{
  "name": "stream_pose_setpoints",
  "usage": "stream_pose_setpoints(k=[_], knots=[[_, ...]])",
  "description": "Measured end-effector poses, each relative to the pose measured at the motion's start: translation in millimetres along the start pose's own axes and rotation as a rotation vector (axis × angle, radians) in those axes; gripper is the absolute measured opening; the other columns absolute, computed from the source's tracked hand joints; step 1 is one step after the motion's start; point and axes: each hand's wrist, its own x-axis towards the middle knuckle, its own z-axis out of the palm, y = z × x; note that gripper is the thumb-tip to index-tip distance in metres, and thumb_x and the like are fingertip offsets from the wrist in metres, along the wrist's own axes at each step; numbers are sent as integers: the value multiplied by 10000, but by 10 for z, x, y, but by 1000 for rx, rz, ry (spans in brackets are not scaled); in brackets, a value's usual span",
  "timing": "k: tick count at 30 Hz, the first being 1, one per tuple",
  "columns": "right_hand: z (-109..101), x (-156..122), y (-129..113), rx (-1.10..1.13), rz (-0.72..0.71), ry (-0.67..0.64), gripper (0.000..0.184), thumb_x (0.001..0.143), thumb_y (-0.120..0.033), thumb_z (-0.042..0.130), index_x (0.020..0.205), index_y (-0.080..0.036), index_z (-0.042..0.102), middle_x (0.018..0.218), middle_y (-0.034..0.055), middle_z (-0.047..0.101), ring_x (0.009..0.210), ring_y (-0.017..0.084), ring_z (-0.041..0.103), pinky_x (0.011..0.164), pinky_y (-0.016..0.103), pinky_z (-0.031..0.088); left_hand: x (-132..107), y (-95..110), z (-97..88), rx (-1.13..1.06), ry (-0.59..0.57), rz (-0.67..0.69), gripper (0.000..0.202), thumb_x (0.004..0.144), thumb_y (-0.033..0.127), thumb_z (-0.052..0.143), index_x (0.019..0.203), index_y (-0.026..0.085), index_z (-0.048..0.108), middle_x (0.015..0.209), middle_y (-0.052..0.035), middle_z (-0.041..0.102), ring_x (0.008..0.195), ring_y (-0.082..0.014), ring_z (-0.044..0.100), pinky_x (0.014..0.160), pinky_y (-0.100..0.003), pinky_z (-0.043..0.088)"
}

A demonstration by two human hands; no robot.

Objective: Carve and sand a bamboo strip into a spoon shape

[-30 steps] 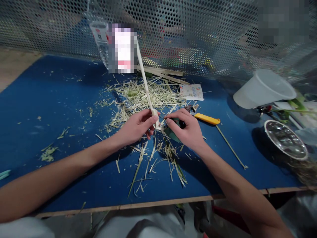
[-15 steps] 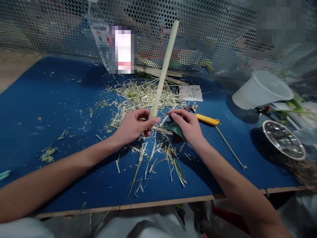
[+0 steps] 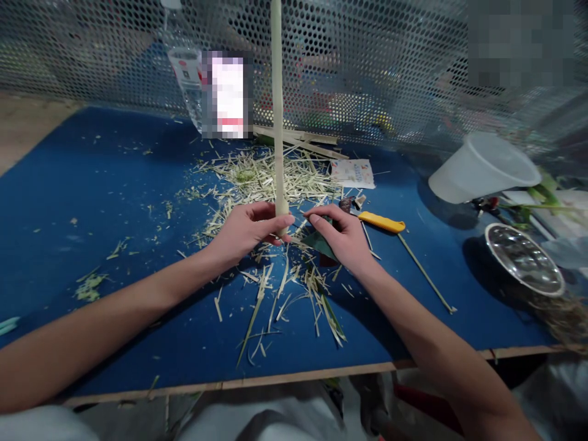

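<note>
My left hand (image 3: 250,226) is closed around the lower end of a long pale stalk (image 3: 278,122), peeled and slightly knobbed at its base. The stalk stands nearly upright, its top running out of view. Just to the right, my right hand (image 3: 342,236) pinches a piece of sandpaper (image 3: 325,245), dark green on one face and reddish brown on the other. A small gap separates the sandpaper from the stalk. Beneath and behind both hands lies a heap of pale shavings (image 3: 257,177). A yellow-handled cutter (image 3: 382,222) rests right of my right hand.
On the blue tabletop (image 3: 114,214) stand a water bottle (image 3: 186,73) and a blurred phone (image 3: 228,92) at the back. A tilted plastic cup (image 3: 478,168), a metal bowl (image 3: 523,260) and a thin stem (image 3: 427,275) are on the right. Perforated metal mesh (image 3: 367,61) closes the back.
The stalk has swung from leaning right to nearly upright, its top moving left. My right hand has shifted slightly left, still with the sandpaper.
</note>
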Motion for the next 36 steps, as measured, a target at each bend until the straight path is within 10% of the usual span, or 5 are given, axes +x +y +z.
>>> stream_pose_setpoints(k=[12,23,36], knots=[[83,-30,-58,1,15,-18,135,872,-371,677,925,-254,718,912,2,719,891,172,643,862,356,483,-35,40,46,60,-127,-46,467,606,348,895,1029,178,795,980,-48,776,835,-165,696,832,-327,581],[132,-42,-81,34,49,-41,145,815,-373,740,917,-271,718,893,-10,696,854,164,625,848,358,483,-45,37,43,285,-74,61,270,703,383,810,838,159,743,748,-18,687,627,-110,584,543,-227,481],[73,-5,-10,378,313,-92,221,740,-403,812,888,-265,725,894,-19,692,781,137,624,770,331,523,28,36,24,63,-114,10,362,631,333,873,910,155,728,824,-27,752,751,-139,682,802,-328,575]])
